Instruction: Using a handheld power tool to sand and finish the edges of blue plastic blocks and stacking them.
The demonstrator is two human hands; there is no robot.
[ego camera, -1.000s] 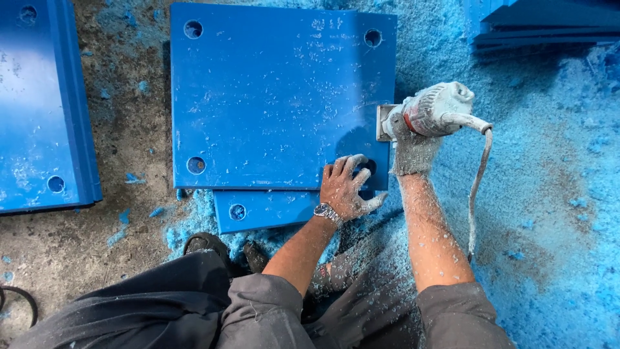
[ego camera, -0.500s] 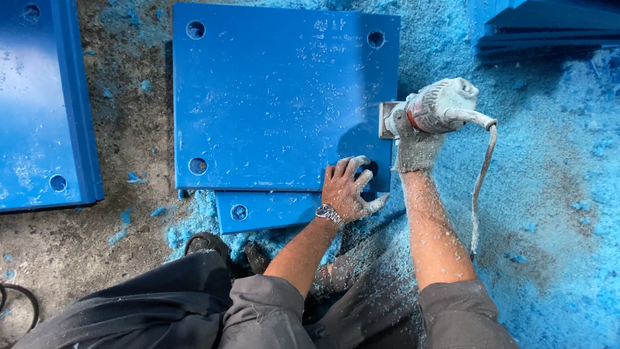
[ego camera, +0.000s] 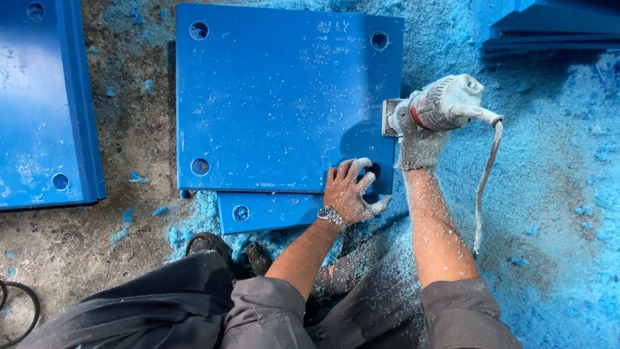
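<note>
A square blue plastic plate [ego camera: 278, 97] with a hole near each corner lies on the ground, on top of another blue plate [ego camera: 271, 212]. My left hand [ego camera: 352, 187], with a wristwatch, presses flat on the plate's near right corner, fingers around the hole there. My right hand [ego camera: 420, 139], in a dusty glove, grips a grey power tool [ego camera: 445, 103] held against the plate's right edge. Its cable [ego camera: 483, 187] hangs down along my forearm.
Blue shavings [ego camera: 555, 194] cover the ground on the right. A stack of blue plates [ego camera: 42, 110] lies at the left, more blue plates [ego camera: 555, 26] at the top right. My shoes [ego camera: 210, 244] and dark trousers are below. A black cable [ego camera: 19, 317] curls at the bottom left.
The power tool and my right hand have shifted slightly up along the plate's right edge. My left hand stays on the corner.
</note>
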